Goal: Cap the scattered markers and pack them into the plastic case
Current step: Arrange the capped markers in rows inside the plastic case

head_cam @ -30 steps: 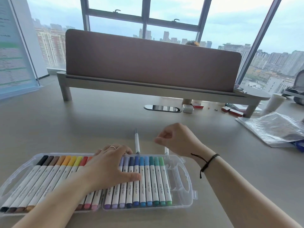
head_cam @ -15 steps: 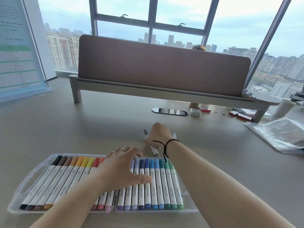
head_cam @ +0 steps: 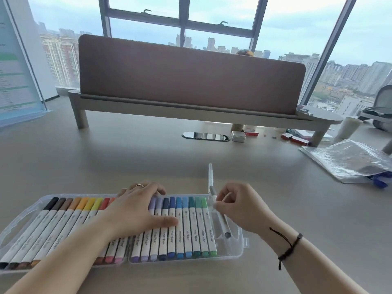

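Right hand (head_cam: 239,205) pinches a grey marker (head_cam: 220,215), light, stiff, likely slick; best held mid-barrel; it angles into the plastic case (head_cam: 237,249) at 3 o'clock; left hand (head_cam: 135,211) lies flat on the packed row.

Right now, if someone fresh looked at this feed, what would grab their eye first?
The rainbow row of capped markers filling the clear plastic case at the near edge of the table, with the left hand pressing flat on them. Next, the right hand pinching a grey marker over the case's empty right end. One more marker lies loose on the table just beyond.
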The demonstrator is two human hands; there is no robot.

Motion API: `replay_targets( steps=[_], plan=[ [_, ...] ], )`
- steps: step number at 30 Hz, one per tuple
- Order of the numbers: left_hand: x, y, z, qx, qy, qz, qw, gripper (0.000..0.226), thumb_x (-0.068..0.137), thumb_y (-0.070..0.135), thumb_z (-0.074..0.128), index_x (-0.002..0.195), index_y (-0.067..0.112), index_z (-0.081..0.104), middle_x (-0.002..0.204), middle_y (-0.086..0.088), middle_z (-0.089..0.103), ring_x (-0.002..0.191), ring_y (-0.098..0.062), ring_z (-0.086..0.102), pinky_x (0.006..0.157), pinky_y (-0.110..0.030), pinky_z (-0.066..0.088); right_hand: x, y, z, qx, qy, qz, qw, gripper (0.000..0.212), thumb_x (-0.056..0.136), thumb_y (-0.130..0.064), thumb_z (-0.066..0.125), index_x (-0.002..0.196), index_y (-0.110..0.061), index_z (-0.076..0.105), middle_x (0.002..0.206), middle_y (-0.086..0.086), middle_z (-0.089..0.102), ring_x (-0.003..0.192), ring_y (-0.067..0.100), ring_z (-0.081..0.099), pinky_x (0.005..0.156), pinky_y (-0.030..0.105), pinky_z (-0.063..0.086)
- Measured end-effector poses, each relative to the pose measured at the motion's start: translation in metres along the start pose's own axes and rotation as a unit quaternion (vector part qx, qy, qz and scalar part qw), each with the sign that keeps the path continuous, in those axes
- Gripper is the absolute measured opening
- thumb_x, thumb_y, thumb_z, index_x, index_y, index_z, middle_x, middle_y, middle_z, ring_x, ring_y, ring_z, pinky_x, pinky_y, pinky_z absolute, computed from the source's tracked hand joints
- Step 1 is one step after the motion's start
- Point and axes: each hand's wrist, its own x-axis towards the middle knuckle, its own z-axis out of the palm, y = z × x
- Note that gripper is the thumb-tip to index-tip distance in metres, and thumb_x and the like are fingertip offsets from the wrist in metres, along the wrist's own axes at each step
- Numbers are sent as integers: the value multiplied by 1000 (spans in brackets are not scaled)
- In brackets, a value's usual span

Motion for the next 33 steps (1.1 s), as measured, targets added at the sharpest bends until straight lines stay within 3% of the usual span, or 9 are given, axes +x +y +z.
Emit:
replay_targets(
  steps=[3, 7, 17, 20, 22, 25, 28, 33],
  plan=[
    [0, 0, 0, 0, 3, 1, 1000, 88, 56, 98, 47, 128, 48, 37, 134, 22, 45, 113, 2, 37, 107, -31, 34, -10, 2, 6, -18, 13, -23, 1000, 12, 83, -22, 72, 73, -25, 66, 62, -9, 68, 47, -3, 53, 47, 14, 41],
    [2, 0, 1, 0, 1, 0, 1000, 88, 54, 99, 48, 126, 49, 37, 132, 23, 45, 115, 1, 38, 108, -32, 35, -13, 6, 16, -60, 25, -40, 997, 13, 83, -33, 71, 73, -28, 63, 68, -13, 70, 53, 1, 57, 50, 20, 44],
    [2, 2, -1, 3, -1, 1, 1000, 85, 56, 96, 50, 125, 48, 37, 125, 25, 43, 115, 0, 42, 104, -31, 38, -21, 12, 6, -35, -36, -77, 996, 14, 84, -37, 76, 77, -26, 71, 74, -12, 73, 58, -1, 56, 51, 17, 44],
    [2, 1, 0, -1, 0, 1, 1000, 84, 56, 96, 52, 124, 49, 38, 123, 25, 44, 115, -1, 42, 105, -32, 39, -20, 20, -6, -73, -17, -103, 992, 16, 82, -48, 75, 86, -33, 75, 87, -16, 68, 76, -8, 54, 63, 17, 42],
    [1, 0, 0, -5, 1, 3, 1000, 84, 55, 97, 51, 123, 49, 37, 123, 25, 44, 115, 0, 42, 105, -32, 39, -18, 25, -13, -95, -8, -130, 987, 28, 79, -59, 72, 101, -41, 73, 108, -30, 64, 99, -17, 48, 81, 16, 39],
    [2, -1, 1, -5, 2, 3, 1000, 85, 54, 99, 49, 123, 51, 37, 121, 27, 43, 115, 0, 41, 104, -32, 39, -16, 27, -17, -128, -56, -156, 978, 54, 74, -71, 68, 124, -51, 62, 133, -47, 46, 132, -14, 30, 109, 27, 31],
    [4, -3, 2, -2, 4, 2, 1000, 87, 51, 102, 47, 122, 52, 37, 123, 26, 44, 114, 0, 41, 104, -32, 39, -16, 28, -16, -163, -114, -157, 967, 67, 75, -74, 64, 136, -53, 50, 140, -50, 34, 141, -12, 16, 116, 30, 19],
    [4, -3, 3, 0, 2, 0, 1000, 84, 55, 99, 50, 123, 51, 36, 124, 26, 44, 114, 0, 41, 102, -31, 39, -14, 28, -17, -182, -143, -145, 962, 68, 75, -73, 65, 138, -53, 48, 140, -49, 34, 144, -10, 11, 118, 31, 12]
  ],
)
